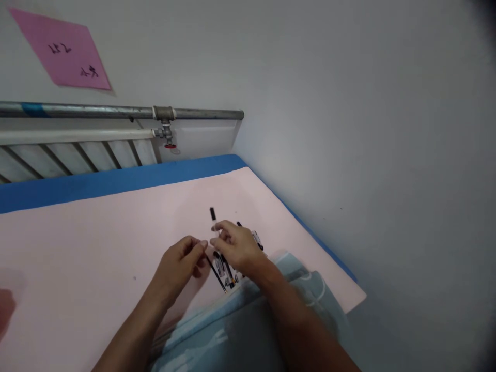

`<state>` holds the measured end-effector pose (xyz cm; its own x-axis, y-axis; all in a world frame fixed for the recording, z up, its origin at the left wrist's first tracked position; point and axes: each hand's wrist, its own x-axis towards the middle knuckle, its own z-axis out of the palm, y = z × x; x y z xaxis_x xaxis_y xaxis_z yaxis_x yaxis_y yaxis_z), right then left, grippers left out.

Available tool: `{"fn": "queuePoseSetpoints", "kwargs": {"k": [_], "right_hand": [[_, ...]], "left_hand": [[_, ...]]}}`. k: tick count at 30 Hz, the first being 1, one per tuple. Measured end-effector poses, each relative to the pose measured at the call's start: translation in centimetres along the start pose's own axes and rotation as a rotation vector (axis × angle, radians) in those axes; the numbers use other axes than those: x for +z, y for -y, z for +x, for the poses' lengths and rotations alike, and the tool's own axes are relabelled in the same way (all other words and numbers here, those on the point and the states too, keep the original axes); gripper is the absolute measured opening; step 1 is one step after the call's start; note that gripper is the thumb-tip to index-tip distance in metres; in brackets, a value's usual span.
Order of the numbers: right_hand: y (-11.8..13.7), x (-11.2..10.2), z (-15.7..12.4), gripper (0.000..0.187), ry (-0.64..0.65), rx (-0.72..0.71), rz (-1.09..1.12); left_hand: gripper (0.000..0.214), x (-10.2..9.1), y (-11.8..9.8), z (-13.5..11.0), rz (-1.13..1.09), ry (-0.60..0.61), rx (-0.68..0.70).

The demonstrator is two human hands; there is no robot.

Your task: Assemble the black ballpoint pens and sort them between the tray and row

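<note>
My left hand [185,258] is closed, with thumb and fingertips pinching a thin black pen refill [215,273] that slants down toward my lap. Close beside it, my right hand [237,246] has its fingers curled around a pen barrel [213,214], pale with a black end pointing up and away from me. Under and around my right hand lie several black pen parts [228,268], including pieces with clips, partly hidden by the hand. Another clear-and-black piece [257,239] rests just right of my knuckles.
The pink sheet [96,243] covers a blue-edged table [116,181]. A wall [368,155] closes off the right side. Behind the table run a metal pipe with a valve [166,132] and a radiator [70,157]. Light blue cloth [217,341] covers my lap. At the left edge is a blurred reddish shape [5,310].
</note>
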<state>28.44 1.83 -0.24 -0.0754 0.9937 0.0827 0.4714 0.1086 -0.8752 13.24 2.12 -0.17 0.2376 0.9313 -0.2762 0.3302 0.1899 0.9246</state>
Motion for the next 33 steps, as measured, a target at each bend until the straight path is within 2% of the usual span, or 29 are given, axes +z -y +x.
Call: {"fn": "queuePoseSetpoints", "kwargs": {"k": [3,5,9,12,16,19,21,25,29,31,33], "right_hand": [[-0.3,-0.7,0.5,0.021,-0.133,0.030,0.000],[-0.3,-0.9,0.6,0.021,-0.161,0.021,0.023],[-0.1,-0.8,0.4,0.021,-0.176,-0.011,0.031],[-0.1,-0.7,0.2,0.020,-0.182,-0.034,0.011],[0.0,-0.5,0.2,0.021,-0.173,-0.061,-0.013],[0.0,-0.3,0.2,0.021,-0.172,-0.076,-0.022],[0.1,-0.2,0.2,0.021,-0.164,-0.080,-0.029],[0.1,-0.1,0.1,0.022,-0.157,-0.079,-0.049],[0.2,0.0,0.1,0.021,-0.142,-0.090,-0.092],[0.4,-0.1,0.1,0.020,-0.139,-0.093,-0.118],[0.7,-0.1,0.0,0.019,-0.127,-0.100,-0.134]], "left_hand": [[0.026,0.9,0.6,0.1,0.532,0.029,-0.024],[0.028,1.7,0.7,0.0,0.754,0.036,-0.001],[0.032,2.7,0.5,-0.1,0.929,0.024,0.061],[0.026,2.4,0.3,-0.1,1.028,0.010,0.051],[0.022,1.6,0.2,-0.3,1.026,0.024,0.009],[0.018,1.4,0.1,-0.4,0.949,0.124,0.064],[0.018,1.2,0.1,-0.4,0.910,0.140,0.045],[0.022,0.5,0.4,0.0,0.942,0.031,-0.048],[0.019,-0.2,1.1,0.2,1.001,0.040,0.002],[0.015,-0.7,1.3,0.4,0.915,0.006,0.013],[0.012,-1.5,1.4,0.7,0.645,-0.055,-0.034]]}}
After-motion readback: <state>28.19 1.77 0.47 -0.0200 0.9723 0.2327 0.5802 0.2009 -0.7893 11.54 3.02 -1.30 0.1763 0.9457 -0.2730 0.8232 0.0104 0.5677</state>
